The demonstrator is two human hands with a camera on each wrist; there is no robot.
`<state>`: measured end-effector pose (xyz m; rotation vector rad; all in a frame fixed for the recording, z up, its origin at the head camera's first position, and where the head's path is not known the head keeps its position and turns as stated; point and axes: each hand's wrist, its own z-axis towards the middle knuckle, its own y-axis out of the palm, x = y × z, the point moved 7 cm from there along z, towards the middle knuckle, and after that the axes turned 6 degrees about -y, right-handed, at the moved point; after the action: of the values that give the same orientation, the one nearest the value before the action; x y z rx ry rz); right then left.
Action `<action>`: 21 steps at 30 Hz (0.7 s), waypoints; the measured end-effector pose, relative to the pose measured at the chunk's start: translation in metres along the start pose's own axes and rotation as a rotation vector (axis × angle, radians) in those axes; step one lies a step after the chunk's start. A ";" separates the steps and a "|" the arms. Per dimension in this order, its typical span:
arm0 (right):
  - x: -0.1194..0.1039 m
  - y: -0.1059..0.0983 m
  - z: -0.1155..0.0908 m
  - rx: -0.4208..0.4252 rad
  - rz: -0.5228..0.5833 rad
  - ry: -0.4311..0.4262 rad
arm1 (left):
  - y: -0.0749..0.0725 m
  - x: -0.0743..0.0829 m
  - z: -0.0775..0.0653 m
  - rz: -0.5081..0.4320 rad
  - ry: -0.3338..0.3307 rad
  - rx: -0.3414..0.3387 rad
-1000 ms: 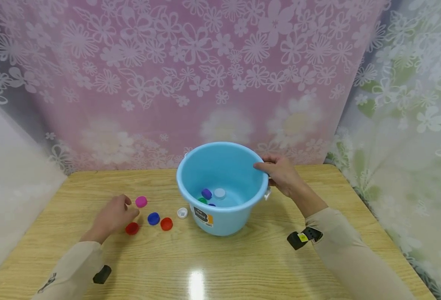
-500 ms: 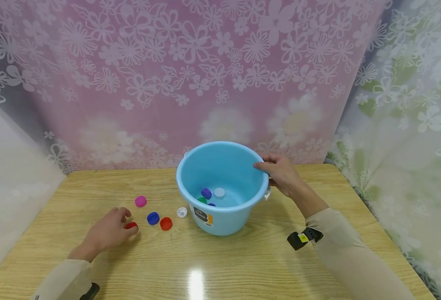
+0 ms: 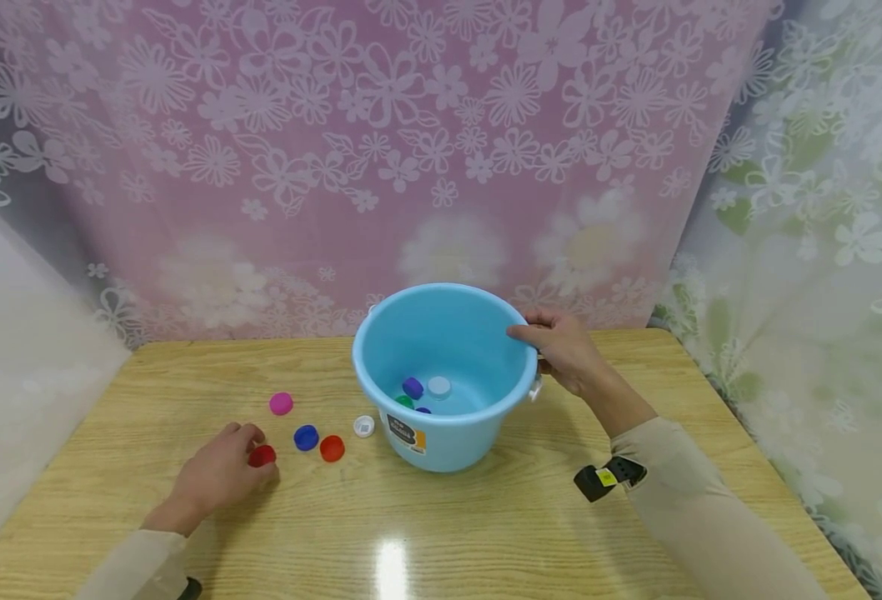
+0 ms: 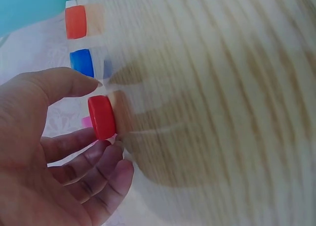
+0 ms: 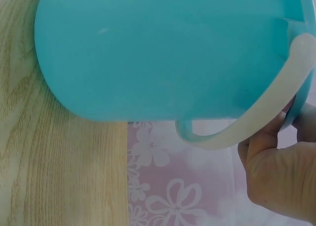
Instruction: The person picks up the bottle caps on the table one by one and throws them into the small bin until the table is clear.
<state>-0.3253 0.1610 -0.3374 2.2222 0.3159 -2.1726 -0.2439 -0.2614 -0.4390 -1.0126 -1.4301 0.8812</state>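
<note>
In the head view my left hand is at a red bottle cap on the table. The left wrist view shows its thumb and fingers spread on either side of that red cap; a small gap separates the thumb from it, and the index fingertip is close to or touching its lower edge. My right hand grips the rim of a light blue bucket, thumb inside and fingers outside. Below the rim, the right wrist view shows the white handle hanging by those fingers. The bucket stands upright.
Beside the left hand lie a pink cap, a blue cap, another red cap and a white cap. Inside the bucket are several caps, including a purple cap and a white cap. A pink flowered curtain hangs behind the table.
My left hand has moved down and left from beside the pink cap to the nearest red cap, its fingers now around it. The right hand and bucket have stayed put.
</note>
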 end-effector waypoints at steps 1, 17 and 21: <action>0.000 0.000 0.000 0.000 0.002 -0.001 | 0.000 0.000 0.000 0.003 0.001 0.003; -0.001 0.000 -0.001 -0.007 0.029 -0.018 | 0.000 -0.001 0.000 -0.002 -0.025 0.029; 0.000 0.000 -0.001 -0.006 0.033 -0.017 | 0.000 -0.001 -0.002 -0.011 -0.016 0.037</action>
<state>-0.3238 0.1611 -0.3378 2.1882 0.2835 -2.1704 -0.2420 -0.2624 -0.4397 -0.9711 -1.4265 0.9073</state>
